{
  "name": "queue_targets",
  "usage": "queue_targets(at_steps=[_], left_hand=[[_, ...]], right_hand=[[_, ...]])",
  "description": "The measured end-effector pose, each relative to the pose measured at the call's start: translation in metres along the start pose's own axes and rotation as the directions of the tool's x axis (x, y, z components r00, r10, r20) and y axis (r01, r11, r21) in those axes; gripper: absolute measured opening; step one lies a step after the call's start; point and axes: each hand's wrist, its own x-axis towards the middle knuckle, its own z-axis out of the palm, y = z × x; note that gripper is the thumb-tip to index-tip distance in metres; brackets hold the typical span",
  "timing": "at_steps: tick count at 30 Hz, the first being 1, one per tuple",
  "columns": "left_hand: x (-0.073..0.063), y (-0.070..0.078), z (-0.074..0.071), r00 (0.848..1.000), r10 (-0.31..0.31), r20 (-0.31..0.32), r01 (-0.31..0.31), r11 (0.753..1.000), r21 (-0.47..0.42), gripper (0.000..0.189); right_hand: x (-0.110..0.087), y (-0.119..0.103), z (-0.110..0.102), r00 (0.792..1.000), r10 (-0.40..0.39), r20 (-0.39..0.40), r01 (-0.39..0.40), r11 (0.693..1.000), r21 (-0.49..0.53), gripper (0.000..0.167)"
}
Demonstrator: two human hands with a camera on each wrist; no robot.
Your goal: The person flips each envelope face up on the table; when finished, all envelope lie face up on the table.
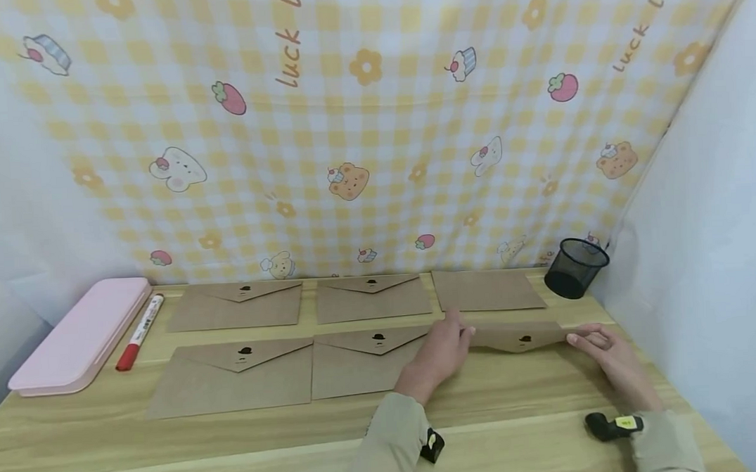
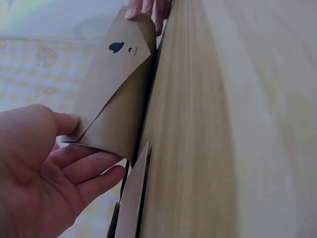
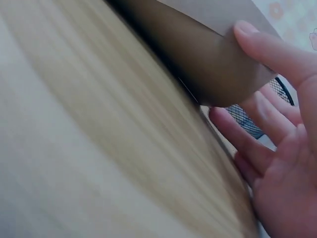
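A brown paper envelope with a pointed flap and a black hat print is held between both hands at the right of the front row. My left hand pinches its left end, thumb over the flap and fingers beneath. At the other end, my right hand grips it the same way. Seen from the left wrist, the envelope bows into a curve, its lower side close to the wooden table. Beside my left hand lies another flap-side-up envelope, partly covered by that hand.
Further left lies a matching envelope. Behind are two more flap-up envelopes and a plain-faced one. A black mesh pen cup tilts at the back right. A pink case and red-capped marker lie left.
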Motion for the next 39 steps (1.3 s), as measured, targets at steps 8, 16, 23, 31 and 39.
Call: queue_targets(at_steps=[8, 16, 23, 31, 39], left_hand=[[-0.001, 0.000, 0.003, 0.988, 0.043, -0.148, -0.051, 0.997, -0.051, 0.031], [-0.001, -0.003, 0.002, 0.975, 0.048, -0.217, -0.071, 0.993, -0.099, 0.052], [-0.004, -0.001, 0.000, 0.987, 0.030, -0.157, -0.063, 0.976, -0.209, 0.059], [-0.004, 0.004, 0.000, 0.992, -0.014, -0.123, -0.019, 0.965, -0.263, 0.058], [-0.004, 0.007, 0.000, 0.995, -0.034, -0.091, 0.004, 0.949, -0.316, 0.057]], right_hand=[[0.001, 0.000, 0.020, 0.966, -0.030, -0.258, 0.052, 0.995, 0.079, 0.040], [0.002, -0.001, 0.020, 0.952, 0.008, -0.307, -0.001, 1.000, 0.022, 0.044], [0.004, -0.002, 0.021, 0.919, 0.061, -0.390, -0.034, 0.997, 0.075, 0.049], [0.006, -0.006, 0.022, 0.891, 0.119, -0.437, -0.056, 0.986, 0.155, 0.047], [0.010, -0.011, 0.030, 0.878, 0.137, -0.459, 0.010, 0.953, 0.302, 0.047]])
